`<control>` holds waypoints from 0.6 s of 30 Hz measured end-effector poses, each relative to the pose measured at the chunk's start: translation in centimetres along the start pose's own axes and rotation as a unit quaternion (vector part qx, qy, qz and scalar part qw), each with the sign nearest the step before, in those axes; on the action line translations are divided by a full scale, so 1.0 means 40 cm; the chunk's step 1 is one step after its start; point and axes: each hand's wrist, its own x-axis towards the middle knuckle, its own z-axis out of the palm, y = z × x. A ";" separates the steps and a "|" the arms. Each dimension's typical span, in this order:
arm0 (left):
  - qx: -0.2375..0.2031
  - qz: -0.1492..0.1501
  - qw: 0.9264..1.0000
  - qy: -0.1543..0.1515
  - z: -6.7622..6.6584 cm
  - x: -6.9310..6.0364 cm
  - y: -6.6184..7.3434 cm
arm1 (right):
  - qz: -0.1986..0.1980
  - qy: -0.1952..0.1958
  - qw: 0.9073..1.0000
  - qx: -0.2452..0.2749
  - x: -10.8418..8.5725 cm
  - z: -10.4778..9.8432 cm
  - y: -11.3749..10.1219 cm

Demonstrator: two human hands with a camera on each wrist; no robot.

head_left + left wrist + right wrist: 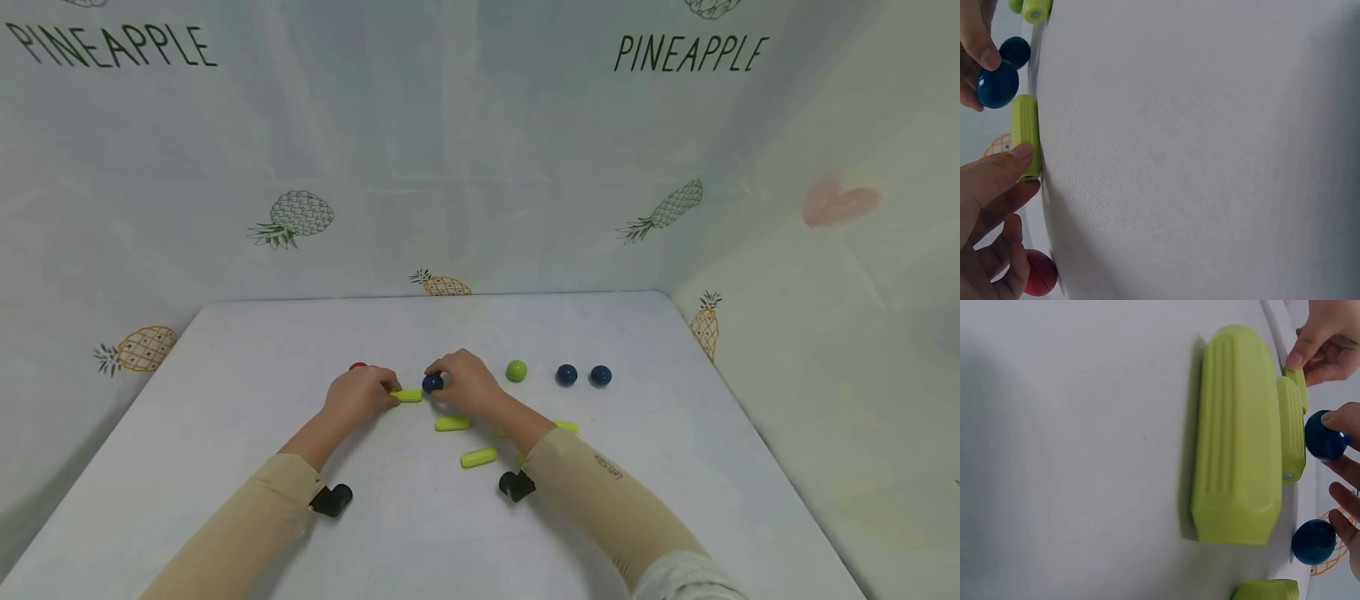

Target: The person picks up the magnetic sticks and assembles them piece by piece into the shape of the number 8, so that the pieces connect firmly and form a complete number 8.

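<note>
My left hand (363, 392) pinches one end of a lime-green ribbed rod (408, 396) between thumb and fingers. The same rod (1025, 125) lies along the tabletop in the left wrist view. A dark blue ball (432, 383) is pinched by my right hand (467, 383), close to the rod's free end; whether they touch, I cannot tell. Behind the left hand a red ball (1041, 273) sits near its curled lower fingers, mostly hidden in the head view. In the right wrist view, a second blue ball (1314, 542) is close to the right hand's other fingers.
Right of my hands are a green ball (516, 371) and two blue balls (566, 375). Several lime-green rods lie nearer me, including one loose rod (452, 424) and a slanted rod (478, 457); my right forearm partly covers others. Pineapple-print cloth (480, 167) hangs behind the white table (405, 542).
</note>
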 end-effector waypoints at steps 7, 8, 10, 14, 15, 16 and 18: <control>-0.012 -0.003 1.000 0.002 0.002 -0.001 -0.006 | 0.008 0.004 1.000 -0.011 -0.006 0.010 -0.003; -0.014 -0.004 1.000 0.002 0.002 -0.002 -0.006 | 0.010 0.003 1.000 -0.012 -0.007 0.011 -0.004; -0.016 -0.004 1.000 0.002 0.002 -0.002 -0.005 | 0.012 0.000 1.000 -0.015 -0.007 0.012 -0.005; -0.023 -0.003 1.000 0.003 -0.002 -0.006 -0.003 | 0.015 0.001 1.000 -0.021 -0.009 0.015 -0.006; -0.024 -0.003 1.000 0.003 -0.003 -0.006 -0.002 | 0.017 0.001 1.000 -0.022 -0.009 0.015 -0.006; -0.026 -0.005 1.000 0.003 -0.003 -0.007 -0.002 | 0.020 0.001 1.000 -0.022 -0.010 0.015 -0.006; -0.027 -0.007 1.000 0.004 -0.004 -0.008 -0.002 | 0.025 -0.001 0.999 -0.022 -0.012 0.015 -0.007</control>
